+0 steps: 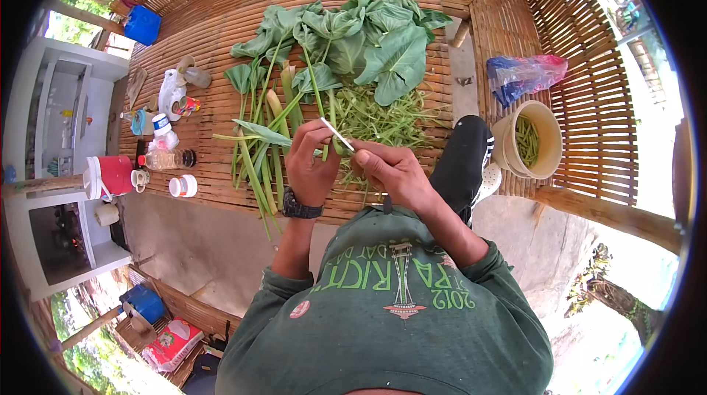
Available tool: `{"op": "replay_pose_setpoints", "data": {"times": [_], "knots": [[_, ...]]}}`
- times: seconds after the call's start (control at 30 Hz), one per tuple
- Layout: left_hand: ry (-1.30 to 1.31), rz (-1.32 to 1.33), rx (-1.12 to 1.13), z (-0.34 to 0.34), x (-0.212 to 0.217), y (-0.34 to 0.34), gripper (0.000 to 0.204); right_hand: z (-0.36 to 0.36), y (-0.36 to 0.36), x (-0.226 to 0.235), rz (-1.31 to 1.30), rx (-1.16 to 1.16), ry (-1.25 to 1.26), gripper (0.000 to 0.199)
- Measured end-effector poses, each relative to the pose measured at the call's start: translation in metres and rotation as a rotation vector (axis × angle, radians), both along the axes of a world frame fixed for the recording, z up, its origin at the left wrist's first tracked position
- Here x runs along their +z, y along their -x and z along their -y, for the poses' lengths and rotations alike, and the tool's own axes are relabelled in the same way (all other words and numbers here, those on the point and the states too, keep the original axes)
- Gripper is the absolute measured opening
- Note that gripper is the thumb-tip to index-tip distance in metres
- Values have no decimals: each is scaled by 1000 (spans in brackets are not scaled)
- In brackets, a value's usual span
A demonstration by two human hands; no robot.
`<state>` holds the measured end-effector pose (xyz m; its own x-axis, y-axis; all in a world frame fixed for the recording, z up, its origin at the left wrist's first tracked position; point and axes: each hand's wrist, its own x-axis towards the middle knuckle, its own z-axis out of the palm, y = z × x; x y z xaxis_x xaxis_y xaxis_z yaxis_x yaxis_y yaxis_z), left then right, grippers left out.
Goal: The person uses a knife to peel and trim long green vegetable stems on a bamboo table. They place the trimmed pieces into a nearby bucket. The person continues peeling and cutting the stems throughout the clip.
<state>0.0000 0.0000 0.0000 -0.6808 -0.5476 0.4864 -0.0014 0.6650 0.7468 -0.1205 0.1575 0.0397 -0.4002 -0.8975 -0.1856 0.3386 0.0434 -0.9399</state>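
Observation:
My left hand, with a black watch on its wrist, closes round a green leaf stalk above the near edge of the bamboo table. My right hand grips a knife; its handle is hidden in the fingers. The pale, narrow knife blade lies against the stalk, close to the left fingers. Just beyond my hands is a heap of thin green peelings. Several long cut stalks lie left of my left hand, some past the table's edge. Big broad green leaves are piled farther back.
Along the left side stand a clear bottle, a white jar and a red cooler. On the right, a cream bucket holds cut green pieces beside a plastic bag. My bent leg rests at the table's right.

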Motion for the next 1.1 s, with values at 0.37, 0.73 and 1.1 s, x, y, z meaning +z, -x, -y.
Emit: {"op": "replay_pose_setpoints", "data": {"times": [0.37,0.73,1.1], "knots": [[-755,-387,35,24,22,-29,22,-21,91,-97,257,-424,-196,42],[-421,-244,270,36,7,-25,19,-24,75,-107,-426,-243,-449,49],[-94,-146,151,-8,-5,18,24,-14,1,4,-598,-55,44,51]]}}
